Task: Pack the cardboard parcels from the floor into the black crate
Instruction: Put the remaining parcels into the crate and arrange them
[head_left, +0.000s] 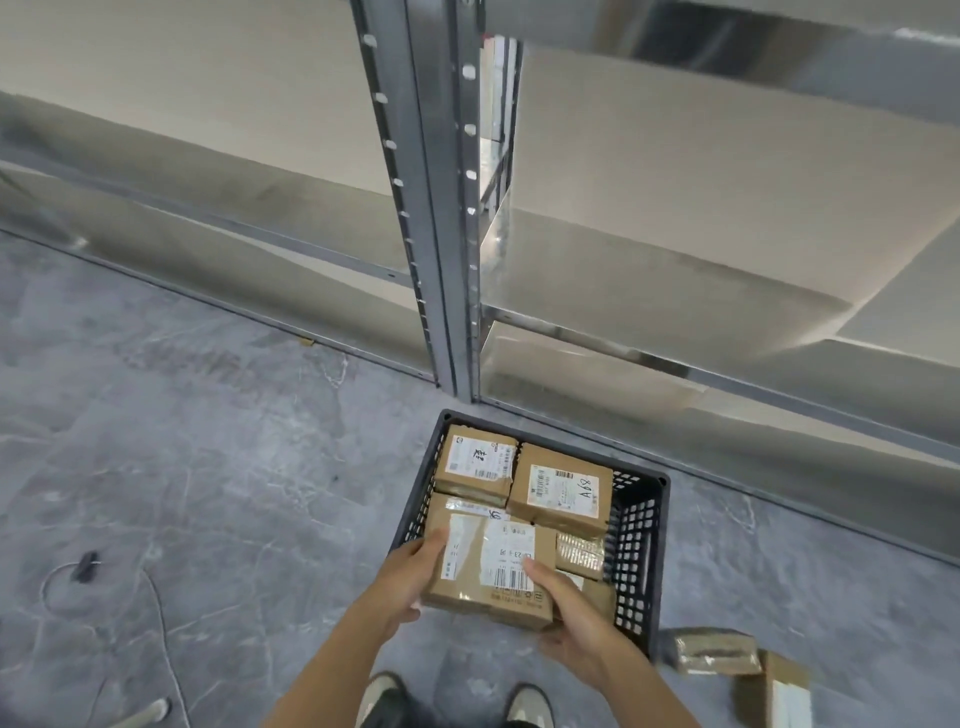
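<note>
A black slatted crate (636, 525) stands on the grey floor in front of a metal rack. Several labelled cardboard parcels lie in it, among them one at the back left (475, 462) and one marked "A68" (563, 491). Over the crate's near left part I hold another labelled parcel (493, 569) with both hands. My left hand (410, 577) grips its left side, thumb on top. My right hand (569, 618) grips its near right corner, thumb on the label. Two more parcels (714, 652) (779, 693) lie on the floor to the crate's right.
A metal shelving rack with an upright post (441, 234) rises right behind the crate. A thin white cable and a small black object (85, 566) lie on the floor at the left. My two shoes (384, 699) show at the bottom edge.
</note>
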